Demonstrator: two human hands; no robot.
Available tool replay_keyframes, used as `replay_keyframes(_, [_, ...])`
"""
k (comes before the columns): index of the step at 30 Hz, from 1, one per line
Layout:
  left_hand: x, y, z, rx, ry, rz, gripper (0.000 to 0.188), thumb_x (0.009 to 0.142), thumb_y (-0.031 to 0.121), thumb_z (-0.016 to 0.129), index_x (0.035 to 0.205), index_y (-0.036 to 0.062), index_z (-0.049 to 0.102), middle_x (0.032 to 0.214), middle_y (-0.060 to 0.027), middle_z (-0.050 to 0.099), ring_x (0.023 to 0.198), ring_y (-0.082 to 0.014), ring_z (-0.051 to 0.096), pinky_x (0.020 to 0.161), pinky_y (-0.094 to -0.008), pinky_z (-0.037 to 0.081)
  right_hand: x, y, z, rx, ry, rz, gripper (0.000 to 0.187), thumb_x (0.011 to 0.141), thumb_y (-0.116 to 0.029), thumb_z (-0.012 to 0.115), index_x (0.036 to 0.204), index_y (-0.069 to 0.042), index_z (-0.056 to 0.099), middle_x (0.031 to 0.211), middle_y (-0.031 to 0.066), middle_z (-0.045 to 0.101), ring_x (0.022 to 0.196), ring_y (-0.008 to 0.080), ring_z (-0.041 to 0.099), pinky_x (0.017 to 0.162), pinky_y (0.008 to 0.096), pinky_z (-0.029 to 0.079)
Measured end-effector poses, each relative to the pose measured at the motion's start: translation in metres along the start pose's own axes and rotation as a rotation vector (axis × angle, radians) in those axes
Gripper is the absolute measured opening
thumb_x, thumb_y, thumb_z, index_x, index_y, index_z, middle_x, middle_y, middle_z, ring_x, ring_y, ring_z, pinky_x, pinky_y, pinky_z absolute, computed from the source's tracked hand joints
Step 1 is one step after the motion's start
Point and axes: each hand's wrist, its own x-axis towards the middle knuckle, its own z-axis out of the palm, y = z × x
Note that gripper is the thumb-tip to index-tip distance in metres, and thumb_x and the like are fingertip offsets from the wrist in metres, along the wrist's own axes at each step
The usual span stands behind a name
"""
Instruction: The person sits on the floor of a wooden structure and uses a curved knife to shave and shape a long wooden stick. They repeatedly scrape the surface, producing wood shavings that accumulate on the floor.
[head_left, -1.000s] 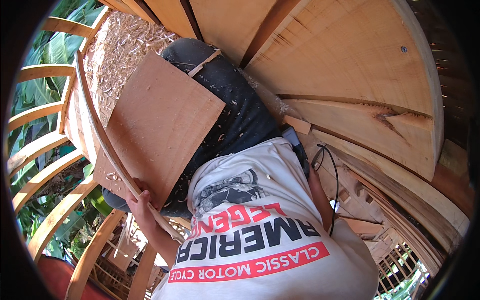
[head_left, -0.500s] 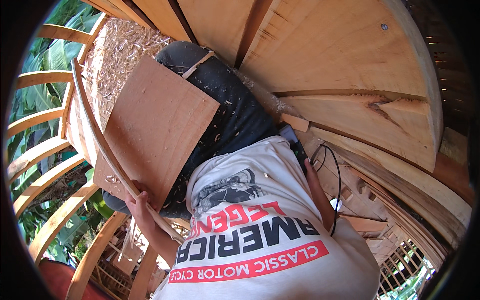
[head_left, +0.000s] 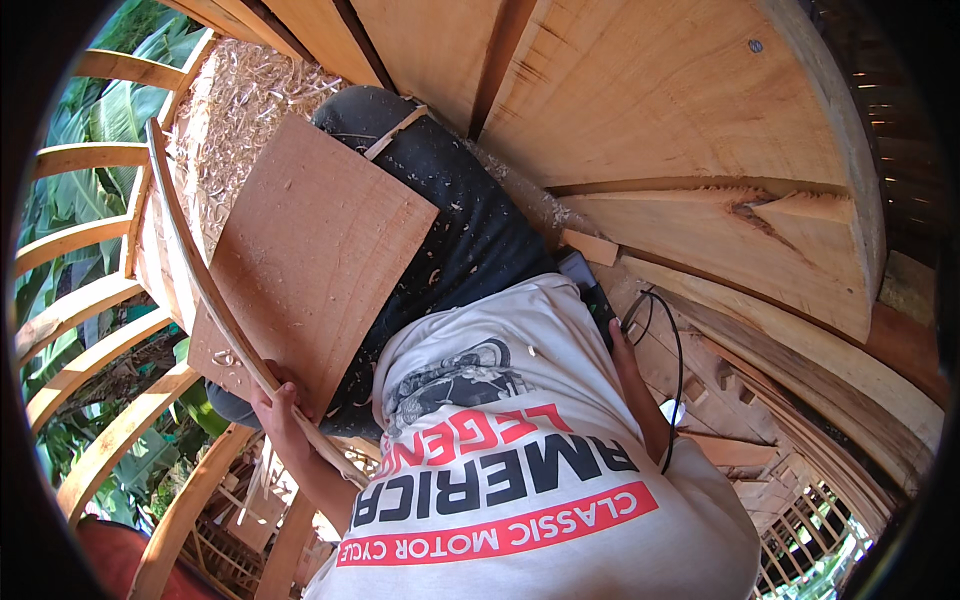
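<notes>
A long, thin, slightly curved wooden strip [head_left: 190,245] slants across the left side of a square plywood sheet [head_left: 325,235]. My left hand [head_left: 280,405] is closed around the strip's lower part, close to the sheet's bottom edge. The sheet lies over my dark trousers [head_left: 465,215], which are flecked with wood shavings. At my right side, my right hand [head_left: 624,352] is against a dark, flat device [head_left: 590,288], its fingers mostly hidden and seemingly gripping it. A black cable [head_left: 679,360] loops beside that hand.
Large curved wooden planks [head_left: 690,100] rise ahead and to the right. Curved wooden ribs [head_left: 95,240] line the left, with green leaves [head_left: 115,115] beyond them. Curled wood shavings [head_left: 250,95] cover the surface at the far left. A small wood block [head_left: 590,246] lies near the device.
Almost nothing differs. The view has shifted very slightly; both hands, the strip and the plywood sheet keep their places.
</notes>
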Motion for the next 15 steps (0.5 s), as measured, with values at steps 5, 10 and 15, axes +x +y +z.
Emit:
replay_keyframes(5, [0.0020,-0.0050,-0.0032,-0.006,-0.037,0.033,0.035,0.074,0.018,0.060,0.103,0.0041,0.044,0.066,-0.0020,0.044,0.042,-0.0085,0.041,0.032,-0.0221,0.034,-0.0033,-0.0038,0.0021,-0.022,0.009,0.021,0.066,0.086,-0.033,0.071,0.136,-0.001,0.042,0.127,0.0118,0.055,0.111,0.0232,0.056,0.096,0.0360,0.046])
replay_keyframes(10, [0.0016,-0.0056,-0.0034,-0.027,-0.050,0.045,0.036,0.075,0.019,0.060,0.102,0.0040,0.044,0.066,-0.0020,0.044,0.042,-0.0085,0.041,0.032,-0.0218,0.034,-0.0052,-0.0048,0.0051,-0.032,0.028,0.023,0.066,0.086,-0.033,0.071,0.135,0.000,0.043,0.126,0.0122,0.056,0.111,0.0235,0.056,0.096,0.0366,0.046])
replay_keyframes(15, [0.0011,-0.0061,-0.0032,-0.022,-0.046,0.048,0.036,0.075,0.020,0.062,0.102,0.0039,0.044,0.066,-0.0018,0.045,0.042,-0.0082,0.041,0.032,-0.0215,0.034,-0.0027,-0.0025,0.0024,-0.044,0.035,0.018,0.064,0.086,-0.032,0.071,0.134,0.000,0.044,0.126,0.0124,0.056,0.110,0.0237,0.057,0.096,0.0366,0.046])
